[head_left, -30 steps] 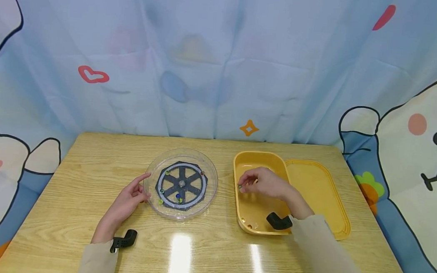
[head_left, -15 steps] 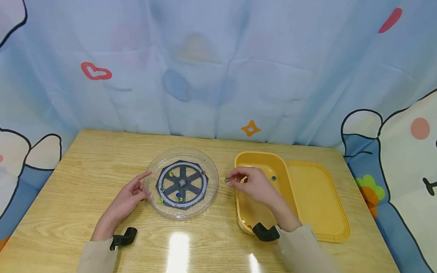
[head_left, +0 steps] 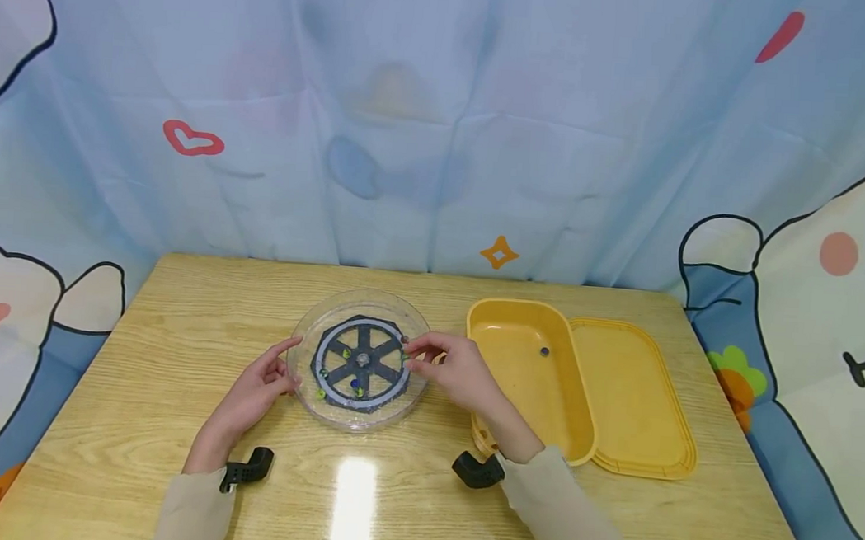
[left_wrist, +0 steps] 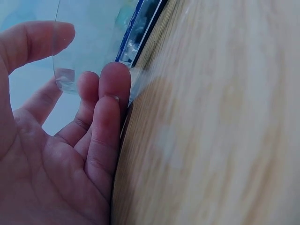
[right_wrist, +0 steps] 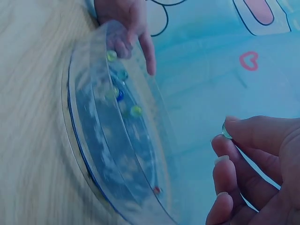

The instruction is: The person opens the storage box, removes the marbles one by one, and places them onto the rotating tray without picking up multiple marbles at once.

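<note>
A clear round dish (head_left: 415, 401) stands on the table, with a dark spoked wheel shape (head_left: 378, 370) at its bottom. Several glass marbles lie inside, among them a blue marble (head_left: 354, 383) and a yellow-green marble (right_wrist: 136, 110). My left hand (head_left: 257, 391) holds the dish's left side, its fingers curled about the wall. Between thumb and finger my right hand (head_left: 456, 370) pinches a pale green marble (right_wrist: 226, 131), over the dish's right rim in the head view.
To the right stands a yellow box (head_left: 582, 378) with a dark marble (head_left: 544, 351) in it and brownish marbles at its near left corner. Its yellow lid (head_left: 640, 398) lies beside it. Behind the wooden table (head_left: 200, 305) hangs a printed blue curtain (head_left: 407, 202).
My right hand has carried the green marble leftward, out of the yellow box and over to the dish's right rim. My left hand has stayed at the dish.
</note>
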`<move>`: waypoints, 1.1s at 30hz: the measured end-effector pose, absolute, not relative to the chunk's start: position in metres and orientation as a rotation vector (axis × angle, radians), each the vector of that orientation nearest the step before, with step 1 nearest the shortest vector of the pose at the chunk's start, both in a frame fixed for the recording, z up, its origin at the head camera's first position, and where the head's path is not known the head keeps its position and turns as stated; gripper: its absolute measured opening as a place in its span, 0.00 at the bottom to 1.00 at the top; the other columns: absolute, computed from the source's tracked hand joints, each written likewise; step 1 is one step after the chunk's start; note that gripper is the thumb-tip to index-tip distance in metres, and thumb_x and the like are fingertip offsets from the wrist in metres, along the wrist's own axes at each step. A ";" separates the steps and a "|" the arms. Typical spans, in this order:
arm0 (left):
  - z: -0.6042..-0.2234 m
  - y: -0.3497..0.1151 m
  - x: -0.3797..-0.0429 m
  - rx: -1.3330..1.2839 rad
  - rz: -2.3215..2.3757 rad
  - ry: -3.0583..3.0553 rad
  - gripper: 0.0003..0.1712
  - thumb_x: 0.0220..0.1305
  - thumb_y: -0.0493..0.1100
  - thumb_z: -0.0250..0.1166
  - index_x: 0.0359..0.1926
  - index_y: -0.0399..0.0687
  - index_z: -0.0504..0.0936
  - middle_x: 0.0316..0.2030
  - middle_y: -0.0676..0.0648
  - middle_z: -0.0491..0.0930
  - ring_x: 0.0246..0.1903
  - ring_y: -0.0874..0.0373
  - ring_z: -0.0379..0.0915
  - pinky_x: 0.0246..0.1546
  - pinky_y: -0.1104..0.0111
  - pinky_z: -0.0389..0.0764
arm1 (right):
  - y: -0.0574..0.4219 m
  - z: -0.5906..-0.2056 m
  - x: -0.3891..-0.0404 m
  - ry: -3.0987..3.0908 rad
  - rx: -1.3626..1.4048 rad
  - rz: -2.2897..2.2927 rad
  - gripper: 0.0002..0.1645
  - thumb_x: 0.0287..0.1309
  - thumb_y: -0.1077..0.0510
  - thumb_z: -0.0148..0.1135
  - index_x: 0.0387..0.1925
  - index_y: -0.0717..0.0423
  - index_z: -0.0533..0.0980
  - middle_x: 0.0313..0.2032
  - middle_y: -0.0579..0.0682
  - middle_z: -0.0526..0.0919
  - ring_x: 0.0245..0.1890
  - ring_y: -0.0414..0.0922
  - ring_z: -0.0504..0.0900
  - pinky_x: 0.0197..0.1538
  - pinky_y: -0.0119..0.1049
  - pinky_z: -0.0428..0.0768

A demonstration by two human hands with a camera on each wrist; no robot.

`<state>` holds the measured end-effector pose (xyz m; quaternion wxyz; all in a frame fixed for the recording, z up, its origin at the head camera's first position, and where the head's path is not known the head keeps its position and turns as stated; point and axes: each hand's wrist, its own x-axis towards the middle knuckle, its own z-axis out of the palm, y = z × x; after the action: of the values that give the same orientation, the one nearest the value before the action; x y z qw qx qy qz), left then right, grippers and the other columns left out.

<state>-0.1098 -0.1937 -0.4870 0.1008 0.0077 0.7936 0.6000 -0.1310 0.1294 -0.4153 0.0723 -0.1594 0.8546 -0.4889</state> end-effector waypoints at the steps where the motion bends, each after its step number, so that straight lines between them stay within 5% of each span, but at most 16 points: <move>1: -0.487 -0.194 -0.110 0.023 1.772 2.347 0.36 0.66 0.35 0.63 0.73 0.51 0.65 0.35 0.45 0.69 0.28 0.56 0.67 0.33 0.70 0.69 | 0.127 -0.416 -0.131 2.557 -0.486 -1.470 0.08 0.60 0.61 0.70 0.42 0.54 0.85 0.37 0.43 0.83 0.33 0.44 0.75 0.33 0.36 0.74; 19: -0.482 -0.191 -0.108 0.033 1.806 2.321 0.36 0.66 0.32 0.62 0.73 0.46 0.64 0.34 0.45 0.69 0.29 0.58 0.68 0.34 0.69 0.70 | 0.118 -0.414 -0.131 2.498 -0.505 -1.472 0.08 0.61 0.58 0.70 0.41 0.53 0.85 0.36 0.43 0.84 0.34 0.44 0.77 0.33 0.36 0.75; 33: -0.481 -0.191 -0.108 0.029 1.806 2.315 0.36 0.66 0.33 0.62 0.73 0.47 0.64 0.35 0.44 0.69 0.29 0.58 0.68 0.34 0.70 0.69 | 0.159 -0.394 -0.139 2.619 -0.470 -1.410 0.07 0.60 0.60 0.69 0.41 0.53 0.85 0.35 0.43 0.86 0.34 0.45 0.77 0.35 0.37 0.74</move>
<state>-0.1078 -0.1906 -0.4808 0.1025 0.0097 0.7842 0.6119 -0.1390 0.1589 -0.3938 0.0649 -0.1559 0.8679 -0.4672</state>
